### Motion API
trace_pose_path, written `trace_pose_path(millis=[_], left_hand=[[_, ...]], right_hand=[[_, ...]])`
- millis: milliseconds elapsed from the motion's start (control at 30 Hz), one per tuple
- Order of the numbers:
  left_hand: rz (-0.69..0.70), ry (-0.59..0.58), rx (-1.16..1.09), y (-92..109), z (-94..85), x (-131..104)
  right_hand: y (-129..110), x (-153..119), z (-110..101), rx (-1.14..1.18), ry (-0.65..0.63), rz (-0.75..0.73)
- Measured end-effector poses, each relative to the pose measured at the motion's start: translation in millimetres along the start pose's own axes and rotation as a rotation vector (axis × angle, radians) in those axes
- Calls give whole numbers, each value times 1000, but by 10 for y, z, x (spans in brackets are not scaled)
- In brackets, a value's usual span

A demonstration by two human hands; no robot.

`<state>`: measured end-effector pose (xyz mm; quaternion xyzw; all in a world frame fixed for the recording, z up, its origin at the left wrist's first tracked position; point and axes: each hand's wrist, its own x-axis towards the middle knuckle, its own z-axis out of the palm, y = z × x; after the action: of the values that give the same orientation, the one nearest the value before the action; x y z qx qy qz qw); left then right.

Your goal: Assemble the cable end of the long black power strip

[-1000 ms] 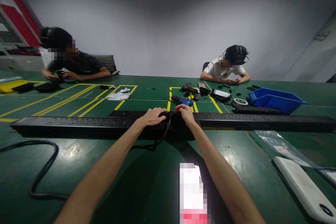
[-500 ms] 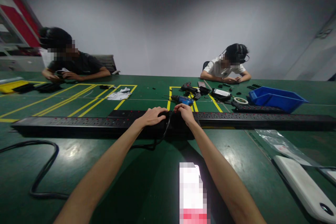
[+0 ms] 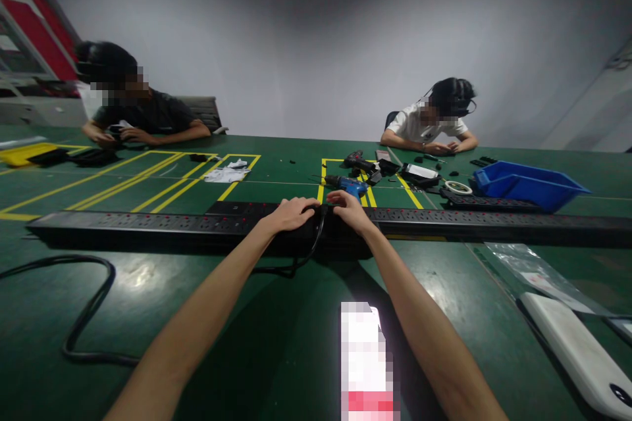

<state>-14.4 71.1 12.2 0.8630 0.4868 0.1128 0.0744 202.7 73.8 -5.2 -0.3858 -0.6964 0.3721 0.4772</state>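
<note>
1. My left hand (image 3: pixel 291 214) lies palm-down on the near black power strip (image 3: pixel 148 227), and my right hand (image 3: pixel 349 208) rests fingers-down on the joint where a second long strip (image 3: pixel 494 223) runs on to the right. The two hands sit close together but do not touch. I cannot tell whether either one is actually gripping.
2. A black cable (image 3: pixel 311 250) loops down between my hands and trails away to the left across the green table (image 3: pixel 276 329).
3. Beyond my right hand, well apart, sits a blue bin (image 3: pixel 528 185); its inside is not visible from here.
4. Just past my hands lies a blue drill (image 3: pixel 345 185) among small dark parts too small to make out.
5. Nearer than the strips, the table has open green surface to the left of my forearms. To my right lie a clear plastic bag (image 3: pixel 533 273) and a white bar (image 3: pixel 573 348), cut off by the frame edge.
6. A blurred bright object (image 3: pixel 368 362) sits between my forearms.
7. Two other people (image 3: pixel 143 115) (image 3: pixel 434 125) work at the far edge.
</note>
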Motion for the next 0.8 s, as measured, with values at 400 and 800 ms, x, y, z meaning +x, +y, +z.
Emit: trace_pose_path(millis=[400,800], left_hand=[[20,-8,16,-34,30,10],[28,-30,-28,-61,20,25]], right_hand=[[-188,-116,93,-714,-149,-180],[-296,-94,96,-1023,-265,-255]])
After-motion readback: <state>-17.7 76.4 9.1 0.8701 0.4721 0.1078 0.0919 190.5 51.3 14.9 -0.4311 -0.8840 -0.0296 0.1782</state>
